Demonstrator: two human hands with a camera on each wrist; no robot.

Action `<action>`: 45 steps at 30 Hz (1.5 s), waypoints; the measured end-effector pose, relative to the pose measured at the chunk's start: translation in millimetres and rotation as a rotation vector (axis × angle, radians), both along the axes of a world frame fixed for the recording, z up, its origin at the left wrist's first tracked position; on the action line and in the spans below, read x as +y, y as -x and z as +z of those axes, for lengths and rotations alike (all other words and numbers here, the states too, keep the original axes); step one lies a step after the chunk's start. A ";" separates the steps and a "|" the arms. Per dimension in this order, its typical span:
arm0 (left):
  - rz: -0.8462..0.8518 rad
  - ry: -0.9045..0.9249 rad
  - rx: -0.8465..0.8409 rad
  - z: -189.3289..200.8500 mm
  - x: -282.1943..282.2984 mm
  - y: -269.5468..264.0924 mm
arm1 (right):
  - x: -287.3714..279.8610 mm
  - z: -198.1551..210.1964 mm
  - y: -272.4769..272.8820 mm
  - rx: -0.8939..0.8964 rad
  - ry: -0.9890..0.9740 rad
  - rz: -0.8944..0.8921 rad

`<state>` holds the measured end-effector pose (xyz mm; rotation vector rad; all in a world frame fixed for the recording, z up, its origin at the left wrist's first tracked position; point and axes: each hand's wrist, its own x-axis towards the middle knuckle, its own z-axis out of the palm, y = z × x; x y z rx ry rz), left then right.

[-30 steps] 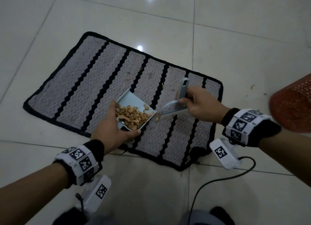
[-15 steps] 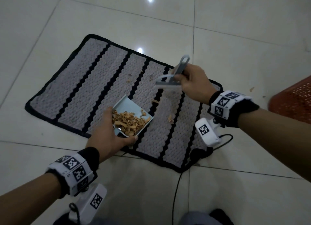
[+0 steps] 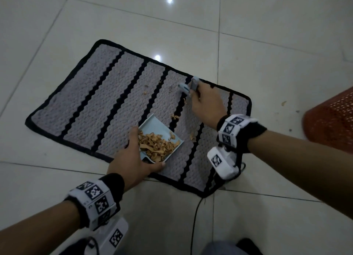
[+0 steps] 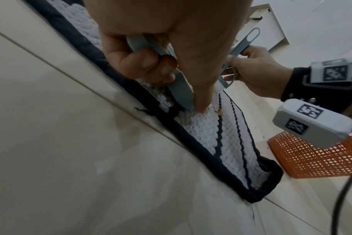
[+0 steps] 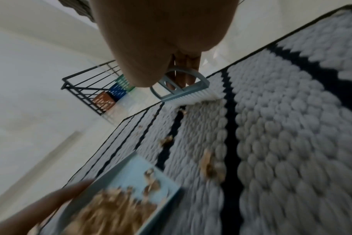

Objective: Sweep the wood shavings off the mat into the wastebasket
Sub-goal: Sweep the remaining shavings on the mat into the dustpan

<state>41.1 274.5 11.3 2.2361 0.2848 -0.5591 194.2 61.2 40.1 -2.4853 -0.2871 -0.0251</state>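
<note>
My left hand (image 3: 131, 163) has its fingers (image 4: 139, 62) wrapped round the dustpan (image 3: 152, 128) on the mat's (image 3: 91, 94) near edge, wood shavings (image 3: 154, 146) piled in it. Past the dustpan, right hand (image 3: 206, 105) grips the brush (image 5: 183, 89), bristles on the mat. Red wastebasket (image 3: 332, 121) sits right of the mat.

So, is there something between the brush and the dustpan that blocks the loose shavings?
Nothing visible blocks them. Between the brush in the right hand and the dustpan lies only open mat with scattered shavings.
</note>
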 end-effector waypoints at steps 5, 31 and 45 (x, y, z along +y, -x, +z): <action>0.007 -0.012 -0.006 -1.0 -3.8 -3.0 | 16.0 2.9 56.5 0.024 -0.055 0.110; -0.208 -0.052 0.035 3.1 9.4 -17.8 | -65.0 43.1 30.7 0.455 0.181 0.418; -0.130 -0.042 -0.026 -5.1 -16.0 7.6 | -55.7 44.7 41.4 0.245 -0.126 0.115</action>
